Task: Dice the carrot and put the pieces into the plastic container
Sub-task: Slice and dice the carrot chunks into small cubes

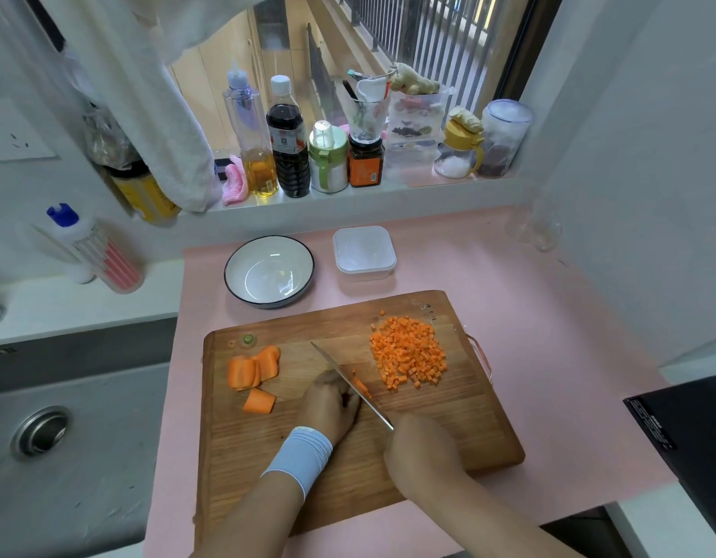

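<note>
Head view: two hands (328, 404), one knife (350, 384).

White bowl (269, 271) on pink mat (549, 316); bottles, jars on windowsill (308, 203); sink (66, 457) left.

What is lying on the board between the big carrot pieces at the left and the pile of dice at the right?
In the head view, the left hand and the knife lie between the carrot pieces and the dice, cutting a small carrot bit; the board is otherwise bare.
</note>
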A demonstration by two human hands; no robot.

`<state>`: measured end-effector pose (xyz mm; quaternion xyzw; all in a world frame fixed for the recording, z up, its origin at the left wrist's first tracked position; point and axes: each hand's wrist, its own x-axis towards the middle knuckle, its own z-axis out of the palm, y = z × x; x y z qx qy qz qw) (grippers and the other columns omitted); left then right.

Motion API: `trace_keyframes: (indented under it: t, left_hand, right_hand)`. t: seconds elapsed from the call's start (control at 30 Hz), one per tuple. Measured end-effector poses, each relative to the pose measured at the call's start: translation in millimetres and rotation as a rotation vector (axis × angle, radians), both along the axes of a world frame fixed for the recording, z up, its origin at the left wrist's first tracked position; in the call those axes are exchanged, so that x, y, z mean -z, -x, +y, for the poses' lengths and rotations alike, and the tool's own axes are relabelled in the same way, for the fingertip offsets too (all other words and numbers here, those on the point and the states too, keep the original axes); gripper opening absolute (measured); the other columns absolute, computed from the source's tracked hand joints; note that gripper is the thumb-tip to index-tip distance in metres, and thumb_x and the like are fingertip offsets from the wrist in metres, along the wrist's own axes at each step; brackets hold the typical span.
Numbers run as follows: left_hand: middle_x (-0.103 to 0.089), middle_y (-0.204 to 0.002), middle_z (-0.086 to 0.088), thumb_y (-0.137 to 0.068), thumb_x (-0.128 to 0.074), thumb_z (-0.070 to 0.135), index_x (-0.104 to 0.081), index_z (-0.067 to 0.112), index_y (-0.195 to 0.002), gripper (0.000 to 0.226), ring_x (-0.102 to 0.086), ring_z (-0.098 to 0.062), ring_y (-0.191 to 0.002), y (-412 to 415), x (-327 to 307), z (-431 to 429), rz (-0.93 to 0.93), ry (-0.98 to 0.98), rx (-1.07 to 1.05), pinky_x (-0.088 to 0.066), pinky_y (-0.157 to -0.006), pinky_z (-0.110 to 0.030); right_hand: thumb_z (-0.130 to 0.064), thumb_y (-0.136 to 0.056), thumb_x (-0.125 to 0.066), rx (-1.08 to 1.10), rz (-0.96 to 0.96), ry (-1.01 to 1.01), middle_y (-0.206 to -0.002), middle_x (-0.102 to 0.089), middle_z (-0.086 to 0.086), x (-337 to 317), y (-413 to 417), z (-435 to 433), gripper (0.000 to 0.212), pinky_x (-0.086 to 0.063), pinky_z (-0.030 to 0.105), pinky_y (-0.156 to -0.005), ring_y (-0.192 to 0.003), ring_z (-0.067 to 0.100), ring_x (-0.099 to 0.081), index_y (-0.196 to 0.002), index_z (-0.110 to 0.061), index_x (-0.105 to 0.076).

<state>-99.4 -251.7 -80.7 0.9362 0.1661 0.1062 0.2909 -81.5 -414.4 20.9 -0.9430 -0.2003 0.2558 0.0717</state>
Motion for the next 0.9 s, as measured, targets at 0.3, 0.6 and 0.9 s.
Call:
trace_keyframes:
  t: [0.3, 0.6, 0.9]
  left_hand:
    - [-0.057, -0.068, 0.004, -0.075, -0.073, 0.012, -0.044, 0.018, -0.056, 0.035, -0.047, -0.009, -0.066, 1.0, 0.0, -0.9, -0.051, 0.023, 0.005, -0.037, -0.06, -0.02]
    - [-0.06, -0.07, 0.003, -0.073, -0.076, 0.011, -0.058, 0.016, -0.058, 0.025, -0.056, -0.014, -0.072, 2.7, 7.6, 1.4, -0.024, 0.055, 0.014, -0.042, -0.067, -0.021]
    - [-0.063, -0.069, 0.0, -0.075, -0.076, 0.016, -0.062, 0.012, -0.059, 0.022, -0.057, -0.016, -0.07, 3.4, 6.1, 1.7, 0.011, 0.006, 0.0, -0.05, -0.064, -0.028]
  right_hand:
    - [-0.016, -0.1, -0.047, 0.027, 0.052, -0.004, -0.116, -0.066, 0.003, 3.0, -8.4, 19.5, 0.024, -0.051, 0.03, -0.085, -0.107, 0.022, -0.065, -0.117, -0.018, -0.063]
    - [-0.02, -0.102, -0.046, 0.038, 0.037, -0.04, -0.12, -0.067, 0.005, -4.6, -15.8, 22.6, 0.026, -0.048, 0.03, -0.085, -0.112, 0.026, -0.064, -0.118, -0.017, -0.065]
    - [-0.023, -0.102, -0.047, -0.005, -0.025, -0.029, -0.116, -0.067, 0.003, -8.4, -1.0, 5.2, 0.024, -0.048, 0.028, -0.087, -0.11, 0.023, -0.064, -0.117, -0.018, -0.065]
